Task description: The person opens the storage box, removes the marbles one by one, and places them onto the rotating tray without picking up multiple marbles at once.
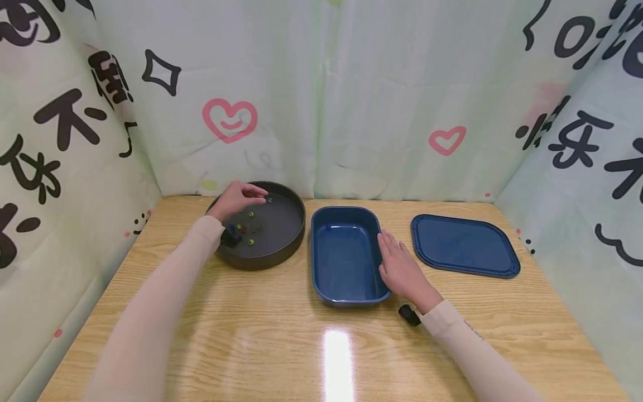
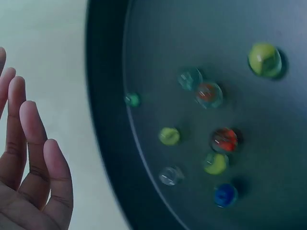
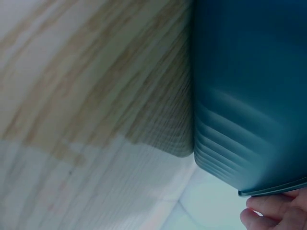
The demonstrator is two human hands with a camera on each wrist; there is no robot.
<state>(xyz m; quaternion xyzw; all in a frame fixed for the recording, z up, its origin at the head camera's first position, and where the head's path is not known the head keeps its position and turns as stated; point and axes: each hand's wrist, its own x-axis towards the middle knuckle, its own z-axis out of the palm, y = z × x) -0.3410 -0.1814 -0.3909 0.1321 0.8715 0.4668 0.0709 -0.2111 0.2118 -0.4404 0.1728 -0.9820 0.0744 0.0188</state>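
My left hand (image 1: 235, 199) hovers over the left part of a round dark pan (image 1: 281, 254), its fingers loosely bent, with nothing visible in them. Glass marbles lie scattered on the pan floor: a blue marble (image 2: 225, 195), a red-streaked marble (image 2: 224, 140), a yellow marble (image 2: 265, 60) and several others, clear or greenish. Right of the pan stands a deep blue rectangular container (image 1: 346, 262), with one small dark blue marble (image 1: 328, 227) near its far left corner. Along the container's right rim rests my right hand (image 1: 402, 269), fingers straight.
A flat blue lid (image 1: 464, 245) lies on the wooden table (image 1: 251, 340), right of the container. Behind and beside the table hang pale printed curtains (image 1: 351, 111). The pan's far edge is close to the back curtain.
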